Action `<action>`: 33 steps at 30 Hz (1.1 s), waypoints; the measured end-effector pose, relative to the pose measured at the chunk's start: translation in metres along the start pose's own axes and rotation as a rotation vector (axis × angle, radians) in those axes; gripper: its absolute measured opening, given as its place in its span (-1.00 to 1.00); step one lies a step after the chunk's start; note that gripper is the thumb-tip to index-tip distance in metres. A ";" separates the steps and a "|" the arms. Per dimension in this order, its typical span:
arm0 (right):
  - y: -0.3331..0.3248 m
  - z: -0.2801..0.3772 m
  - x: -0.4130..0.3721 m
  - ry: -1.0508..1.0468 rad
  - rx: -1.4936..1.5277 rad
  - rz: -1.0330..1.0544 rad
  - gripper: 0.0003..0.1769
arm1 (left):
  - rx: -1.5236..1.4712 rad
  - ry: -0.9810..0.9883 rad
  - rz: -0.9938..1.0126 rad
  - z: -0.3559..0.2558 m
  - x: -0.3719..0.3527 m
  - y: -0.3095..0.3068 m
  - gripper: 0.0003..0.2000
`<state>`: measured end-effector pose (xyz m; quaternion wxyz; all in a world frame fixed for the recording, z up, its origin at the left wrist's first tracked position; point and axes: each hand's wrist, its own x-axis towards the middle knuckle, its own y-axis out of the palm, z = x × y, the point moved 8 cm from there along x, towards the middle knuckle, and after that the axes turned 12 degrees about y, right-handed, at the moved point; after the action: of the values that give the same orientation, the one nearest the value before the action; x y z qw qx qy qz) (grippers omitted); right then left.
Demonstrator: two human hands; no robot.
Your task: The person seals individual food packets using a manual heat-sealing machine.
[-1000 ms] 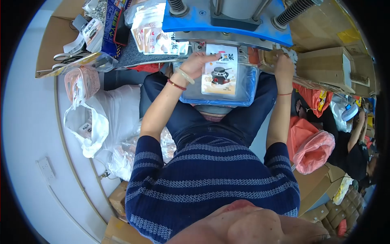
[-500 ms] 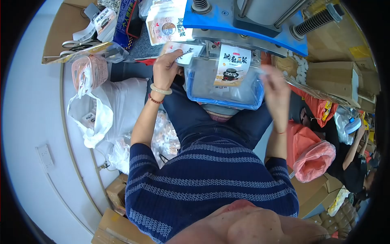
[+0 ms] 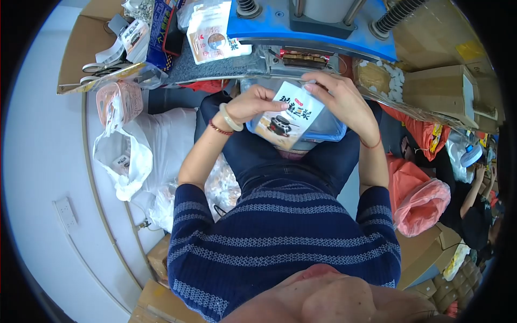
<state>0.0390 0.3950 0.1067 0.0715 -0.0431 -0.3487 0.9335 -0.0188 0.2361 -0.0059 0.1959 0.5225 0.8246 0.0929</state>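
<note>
A white printed packaging pouch (image 3: 288, 116), with black characters and a picture of a black pot, is tilted over my lap. My left hand (image 3: 252, 106) grips its left edge, thumb lying across the printed front. At the pouch's top right corner, my right hand (image 3: 342, 99) pinches the edge between thumb and fingers. Beneath and behind the pouch is a clear plastic bin with a blue rim (image 3: 328, 134), partly hidden by it. Just beyond my hands stands a blue press machine (image 3: 318, 40) with coil springs.
More printed pouches (image 3: 210, 37) lie on the grey worktop (image 3: 231, 67) at the back left, near scissors (image 3: 94, 67). A pink basket (image 3: 119, 102) hangs left. Cardboard boxes (image 3: 439, 94) and a red plastic bag (image 3: 420, 207) are on the right, where another person (image 3: 471, 207) sits.
The pouch hanging at the machine is gone from there. My left hand has moved right and down from the worktop's edge, my right hand inward; both now hold one pouch above the bin.
</note>
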 end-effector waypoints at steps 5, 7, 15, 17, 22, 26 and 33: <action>-0.044 -0.043 -0.012 0.103 -0.428 -0.415 -0.71 | -0.420 -0.036 -0.217 0.023 0.045 -0.011 -0.78; -0.056 -0.067 -0.014 0.239 -0.487 -0.457 -0.70 | -0.483 0.006 -0.218 0.015 0.056 -0.007 -0.78; -0.066 -0.160 0.020 0.298 -0.534 -0.500 -0.70 | 0.195 0.348 -0.470 -0.018 0.033 -0.079 -0.80; -0.068 -0.161 0.015 0.252 -0.496 -0.560 -0.78 | 0.662 0.552 -0.808 -0.064 0.006 -0.120 -0.63; -0.089 -0.125 -0.041 0.409 -0.075 -0.634 -0.75 | 1.758 0.580 -0.297 -0.015 -0.019 -0.094 -0.31; -0.073 -0.080 -0.061 0.294 0.033 -0.558 -0.75 | 1.529 0.762 -0.570 -0.034 -0.053 -0.108 -0.66; 0.040 -0.030 -0.029 0.175 0.347 -0.153 -0.78 | 0.980 0.835 -0.812 -0.069 -0.054 -0.077 -0.73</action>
<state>0.0678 0.3794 0.0590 0.1788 -0.0846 -0.1775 0.9640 -0.0909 0.1573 0.0411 -0.3678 0.1267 0.9047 -0.1734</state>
